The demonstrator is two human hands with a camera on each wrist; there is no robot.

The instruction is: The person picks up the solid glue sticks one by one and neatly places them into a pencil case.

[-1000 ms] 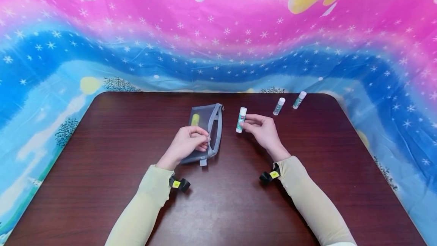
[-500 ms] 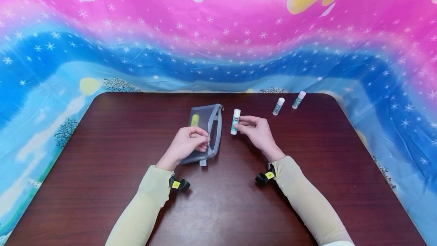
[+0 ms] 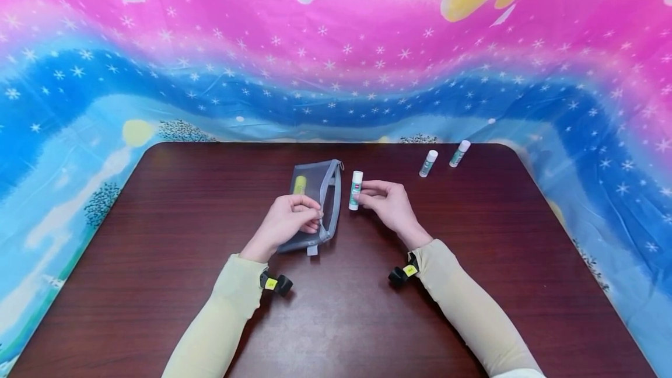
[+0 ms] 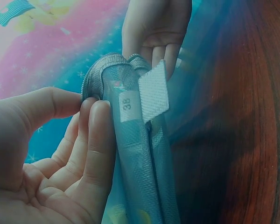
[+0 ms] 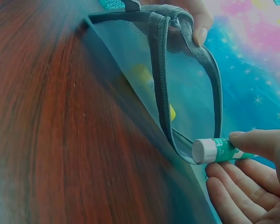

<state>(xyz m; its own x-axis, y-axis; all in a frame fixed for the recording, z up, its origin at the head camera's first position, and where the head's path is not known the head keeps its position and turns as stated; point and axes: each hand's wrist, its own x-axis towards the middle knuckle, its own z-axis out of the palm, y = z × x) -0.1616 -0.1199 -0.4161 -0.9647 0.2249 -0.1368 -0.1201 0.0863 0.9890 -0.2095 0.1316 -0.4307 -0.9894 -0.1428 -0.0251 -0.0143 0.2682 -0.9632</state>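
My left hand (image 3: pixel 289 217) pinches the zipper edge of a grey mesh zipper pouch (image 3: pixel 331 214), which lies on the table with its mouth spread toward the right. Through the mesh shows a yellow cylindrical thing (image 3: pixel 300 185); in the right wrist view yellow parts (image 5: pixel 142 74) appear inside too. Between thumb and fingers my right hand (image 3: pixel 391 206) holds a white and green glue stick (image 3: pixel 356 191), upright in the head view, just right of the pouch mouth. From the right wrist, the glue stick's white end (image 5: pixel 204 151) appears beside the pouch's rim.
Two more glue sticks, one nearer (image 3: pixel 428 164) and one farther (image 3: pixel 459 154), stand at the back right of the dark wooden table (image 3: pixel 336 319). A patterned cloth backdrop (image 3: pixel 336 74) hangs behind the table's far edge.
My right hand has moved left with the glue stick, bringing it closer to the pouch mouth. The left hand and the pouch have stayed in place.
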